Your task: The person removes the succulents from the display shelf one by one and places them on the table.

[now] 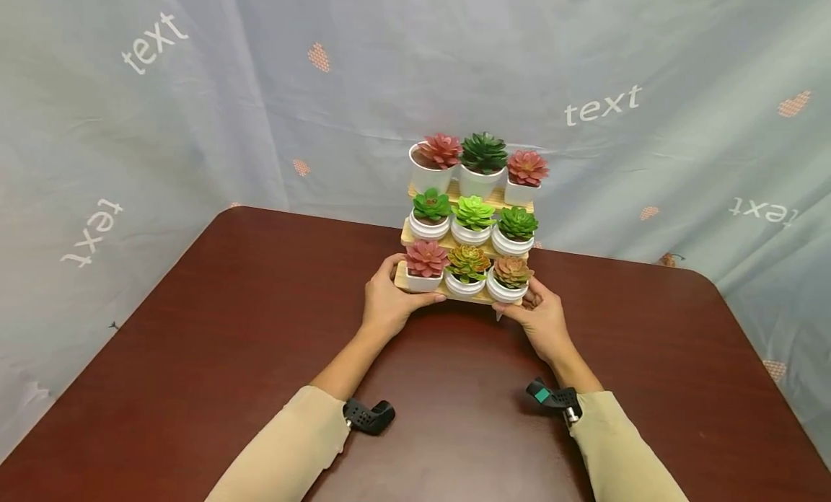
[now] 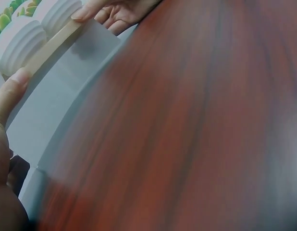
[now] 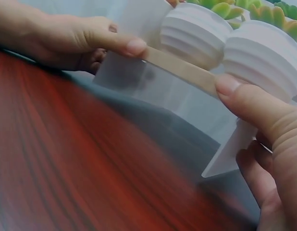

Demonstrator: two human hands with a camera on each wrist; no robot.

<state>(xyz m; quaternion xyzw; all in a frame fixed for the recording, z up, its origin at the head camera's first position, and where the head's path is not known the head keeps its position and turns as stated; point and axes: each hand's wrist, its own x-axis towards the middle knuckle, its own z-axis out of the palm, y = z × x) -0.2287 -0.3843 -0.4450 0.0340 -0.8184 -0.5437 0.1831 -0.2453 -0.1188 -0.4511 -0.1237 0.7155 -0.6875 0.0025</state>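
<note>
Both hands hold a three-tier plant stand (image 1: 407, 280) with light wooden shelves and pale see-through sides. My left hand (image 1: 387, 300) grips the left end of its lowest shelf, thumb (image 2: 18, 79) along the front edge. At the other end my right hand (image 1: 544, 318) does the same, its thumb (image 3: 230, 86) pressed on the wood. Several succulents in white pots fill the tiers: a dark green one (image 1: 483, 154) between two pink ones on top, green ones (image 1: 472, 215) in the middle, and a pink one (image 1: 426, 260) at the lower left. In the right wrist view a side panel's corner (image 3: 213, 168) shows above the tabletop.
A dark reddish-brown table (image 1: 260, 343) with rounded far corners lies under the hands. Behind it hangs a pale grey-blue curtain (image 1: 402, 62) with printed words and orange motifs. Black straps (image 1: 368, 417) sit on both wrists, by the beige sleeves.
</note>
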